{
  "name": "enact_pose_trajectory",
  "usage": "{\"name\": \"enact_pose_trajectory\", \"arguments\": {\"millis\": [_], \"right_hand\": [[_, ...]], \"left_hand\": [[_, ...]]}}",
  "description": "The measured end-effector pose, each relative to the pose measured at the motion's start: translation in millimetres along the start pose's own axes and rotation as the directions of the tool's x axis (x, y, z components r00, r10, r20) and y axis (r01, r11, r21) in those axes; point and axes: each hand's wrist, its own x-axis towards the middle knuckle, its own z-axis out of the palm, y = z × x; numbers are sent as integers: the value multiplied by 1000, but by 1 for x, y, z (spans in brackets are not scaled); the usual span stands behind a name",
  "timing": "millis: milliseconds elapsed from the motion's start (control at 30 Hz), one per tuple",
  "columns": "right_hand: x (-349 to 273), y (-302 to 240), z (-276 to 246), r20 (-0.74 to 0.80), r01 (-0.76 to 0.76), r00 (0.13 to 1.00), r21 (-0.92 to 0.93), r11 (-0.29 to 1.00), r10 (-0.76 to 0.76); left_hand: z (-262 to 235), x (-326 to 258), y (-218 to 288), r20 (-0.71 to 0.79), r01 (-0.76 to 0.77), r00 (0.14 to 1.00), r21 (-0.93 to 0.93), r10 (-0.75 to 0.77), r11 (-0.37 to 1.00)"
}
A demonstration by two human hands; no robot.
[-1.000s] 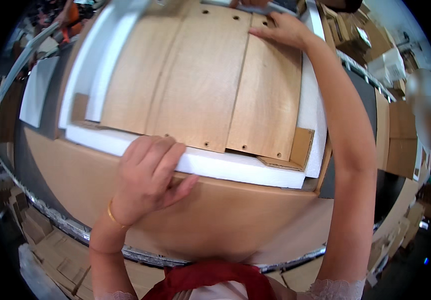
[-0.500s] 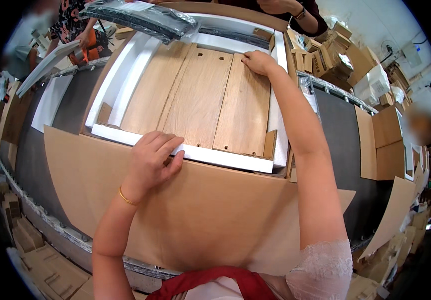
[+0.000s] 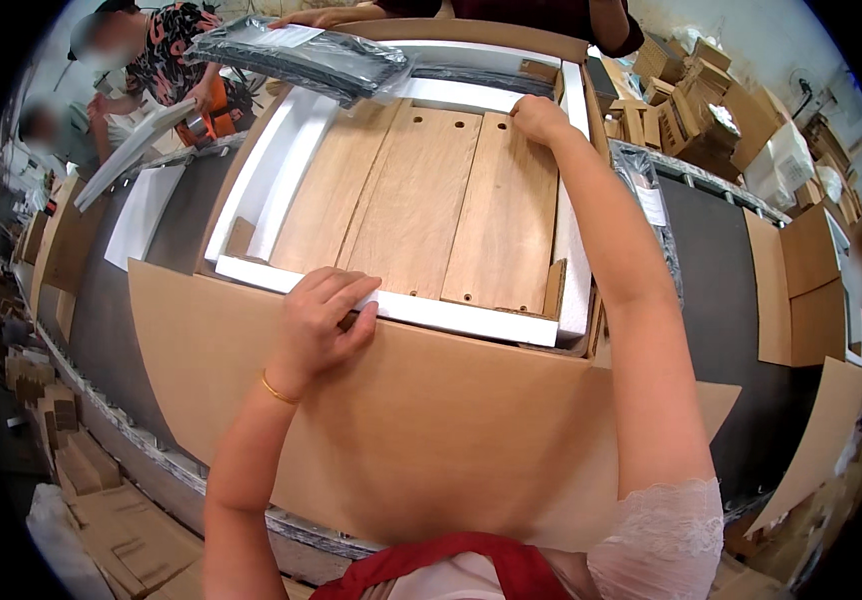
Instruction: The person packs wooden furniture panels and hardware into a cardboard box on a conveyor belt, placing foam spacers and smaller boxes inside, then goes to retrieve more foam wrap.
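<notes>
- Boards: three pale wooden boards (image 3: 411, 190) lie flat side by side in an open carton (image 3: 511, 33), framed by white foam; small holes show near their ends.
- Left grip (image 3: 323, 322): bare hand, fingers bent over the front foam strip (image 3: 481, 322), thumb apart from them; whether it clamps the foam or only rests there, cannot tell.
- Right grip (image 3: 541, 122): fingertips at the far end of the right-hand board; contact points hidden, so pinching or merely touching cannot be told.
- Risk, fingers: a tight seat between board and foam could nip the right fingertips; cause, pressing down with them at the edge.
- Risk, foam: the front strip could dent or crack; cause, body weight leaned through the left grip.
- Risk, corner: the brown cardboard corner piece (image 3: 555, 288) could shift or crumple; cause, the right-hand board sliding sideways.
- Risk, surface: the bagged black parts (image 3: 301, 60) jut over the rear left rim; a slip could scuff the wood; cause, poor support, though another person's hand (image 3: 316, 18) is near them.
</notes>
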Motion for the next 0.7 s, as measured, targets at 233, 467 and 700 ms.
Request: {"name": "enact_pose_trajectory", "arguments": {"millis": [233, 467, 700], "right_hand": [[-2, 0, -2, 19, 79, 997, 17, 997, -80], [5, 3, 0, 1, 73, 997, -45, 996, -73], [6, 1, 3, -15, 127, 992, -33, 991, -127]], "left_hand": [[0, 3, 1, 30, -1, 1000, 4, 1, 1000], [8, 2, -2, 14, -29, 999, 15, 29, 999], [5, -3, -3, -44, -16, 999, 70, 19, 997]]}}
